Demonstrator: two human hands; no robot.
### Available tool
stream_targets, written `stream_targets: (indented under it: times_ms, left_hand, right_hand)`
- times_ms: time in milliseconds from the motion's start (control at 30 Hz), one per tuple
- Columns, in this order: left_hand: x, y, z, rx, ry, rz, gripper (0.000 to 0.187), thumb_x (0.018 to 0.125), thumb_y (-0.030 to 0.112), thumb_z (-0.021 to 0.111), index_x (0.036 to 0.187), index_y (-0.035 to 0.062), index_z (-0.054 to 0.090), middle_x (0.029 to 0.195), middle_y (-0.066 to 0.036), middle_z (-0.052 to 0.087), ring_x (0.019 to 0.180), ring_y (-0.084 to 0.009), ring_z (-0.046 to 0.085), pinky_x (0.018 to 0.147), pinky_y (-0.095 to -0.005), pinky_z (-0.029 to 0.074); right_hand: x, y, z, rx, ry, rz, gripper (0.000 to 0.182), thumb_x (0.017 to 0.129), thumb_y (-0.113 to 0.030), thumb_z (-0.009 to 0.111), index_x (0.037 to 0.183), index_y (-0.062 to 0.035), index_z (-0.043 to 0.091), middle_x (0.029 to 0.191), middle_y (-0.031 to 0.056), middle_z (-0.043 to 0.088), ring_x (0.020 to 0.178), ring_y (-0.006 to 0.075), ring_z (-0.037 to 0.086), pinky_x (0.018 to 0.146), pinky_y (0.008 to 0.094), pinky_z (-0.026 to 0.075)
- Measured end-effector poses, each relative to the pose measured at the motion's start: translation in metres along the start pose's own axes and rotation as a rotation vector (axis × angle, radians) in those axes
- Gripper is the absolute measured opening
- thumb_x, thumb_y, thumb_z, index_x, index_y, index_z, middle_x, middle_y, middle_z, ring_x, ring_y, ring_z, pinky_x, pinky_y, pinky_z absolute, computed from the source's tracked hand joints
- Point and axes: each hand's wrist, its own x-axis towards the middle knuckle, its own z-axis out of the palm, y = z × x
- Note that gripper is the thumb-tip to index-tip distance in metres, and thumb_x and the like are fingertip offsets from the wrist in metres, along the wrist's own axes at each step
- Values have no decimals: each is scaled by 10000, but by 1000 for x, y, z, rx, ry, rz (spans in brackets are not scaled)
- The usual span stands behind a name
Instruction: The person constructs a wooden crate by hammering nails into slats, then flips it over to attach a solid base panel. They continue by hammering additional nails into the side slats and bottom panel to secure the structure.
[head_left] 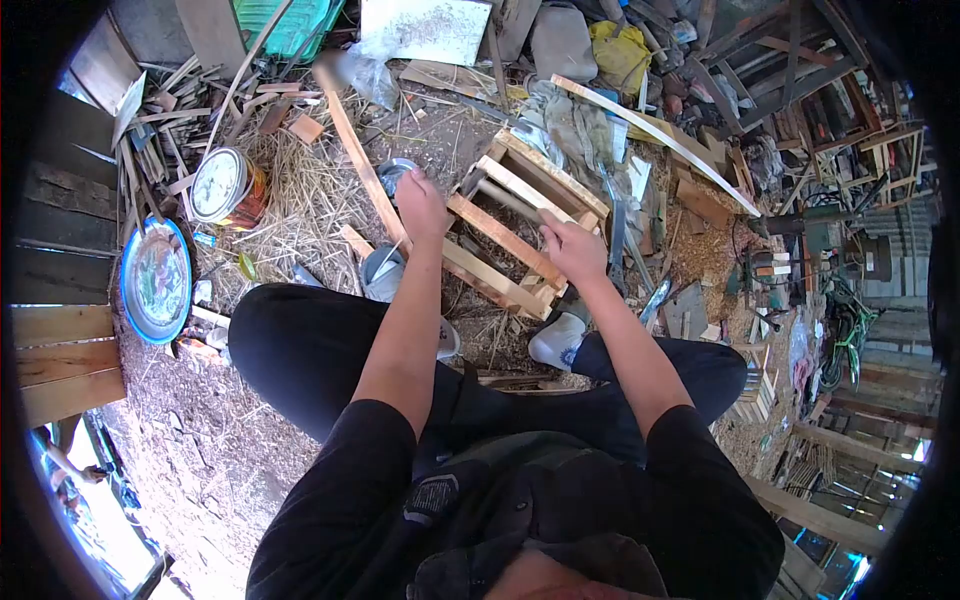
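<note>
Seemingly for ready reach, the right hand [575,250] is clamping a hammer [512,201] over a wooden frame [508,239] near the shoes [558,342] — the left hand [422,207] hovering by a bowl [397,163], its grip impossible to tell.

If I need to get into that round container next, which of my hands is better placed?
Left, I'd say: your left hand is right beside the round container, while your right hand is farther off, over the wooden frame, apparently gripping a handle.

No legible text; print on the shirt patch [432,499] and bucket label [250,200] unreadable.
</note>
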Motion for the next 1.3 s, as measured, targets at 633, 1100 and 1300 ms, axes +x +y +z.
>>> stream_targets:
  times_ms: [633,1100,1300]
  left_hand:
    - [-2,2,0,-66,27,-45,423,1111,282,361,964,-55,572,975,-292,610,942,-496,559,856,-564,419]
    - [-3,5,-1,-173,64,-52,428,1104,252,327,874,-40,540,873,-270,576,842,-467,545,802,-536,416]
    - [-5,6,-2,-183,61,-19,436,1108,262,323,889,-40,549,891,-270,588,855,-463,552,808,-533,417]
  right_hand:
    - [6,7,1,3,5,26,324,1033,-441,571,1320,-353,693,845,90,729,757,335,725,663,466,587]
    - [5,1,2,-13,-2,-9,340,1042,-455,552,1337,-362,692,859,106,734,768,331,726,662,457,591]
    - [2,-4,-2,64,-49,84,365,1041,-475,556,1339,-322,701,936,127,756,829,355,733,721,471,593]
